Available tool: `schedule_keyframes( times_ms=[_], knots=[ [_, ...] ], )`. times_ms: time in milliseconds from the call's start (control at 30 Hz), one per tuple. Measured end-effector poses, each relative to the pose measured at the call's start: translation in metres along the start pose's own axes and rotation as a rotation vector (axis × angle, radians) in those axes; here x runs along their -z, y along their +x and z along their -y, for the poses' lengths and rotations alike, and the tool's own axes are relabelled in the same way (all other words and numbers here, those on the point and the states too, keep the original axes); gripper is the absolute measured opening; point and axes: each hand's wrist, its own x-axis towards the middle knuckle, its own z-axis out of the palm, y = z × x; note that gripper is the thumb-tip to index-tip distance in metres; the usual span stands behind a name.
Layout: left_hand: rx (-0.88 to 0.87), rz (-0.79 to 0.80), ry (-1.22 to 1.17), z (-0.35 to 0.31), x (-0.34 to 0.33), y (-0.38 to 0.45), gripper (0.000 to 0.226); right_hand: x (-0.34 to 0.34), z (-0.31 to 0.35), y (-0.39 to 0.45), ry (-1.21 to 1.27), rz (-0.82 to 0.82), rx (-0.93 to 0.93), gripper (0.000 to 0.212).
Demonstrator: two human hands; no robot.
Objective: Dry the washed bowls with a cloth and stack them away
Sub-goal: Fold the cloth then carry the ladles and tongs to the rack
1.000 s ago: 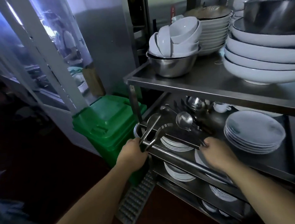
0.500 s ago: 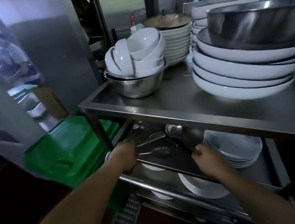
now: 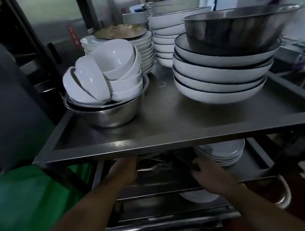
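Small white bowls (image 3: 109,71) sit heaped in a steel basin (image 3: 109,112) at the top shelf's (image 3: 166,132) left front corner, several tipped on edge. Since a second ago the view has risen from the middle shelf to the top shelf, and both hands have stayed underneath. The left hand (image 3: 123,170) reaches in under the front edge, fingers hidden; its grip cannot be determined. The right hand (image 3: 205,170) curls on a dark item I cannot identify. Stacked wide bowls (image 3: 216,77) carrying a large steel bowl (image 3: 237,26) occupy the right side. No cloth is visible; drying appears not yet begun.
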Motion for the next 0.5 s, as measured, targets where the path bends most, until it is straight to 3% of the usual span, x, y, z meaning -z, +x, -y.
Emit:
schedule_keyframes(
  times_ms=[500],
  knots=[
    [-0.099, 0.094, -0.075, 0.041, -0.022, 0.025, 0.048, -0.013, 0.001, -0.015, 0.042, -0.091, -0.127, 0.014]
  ],
)
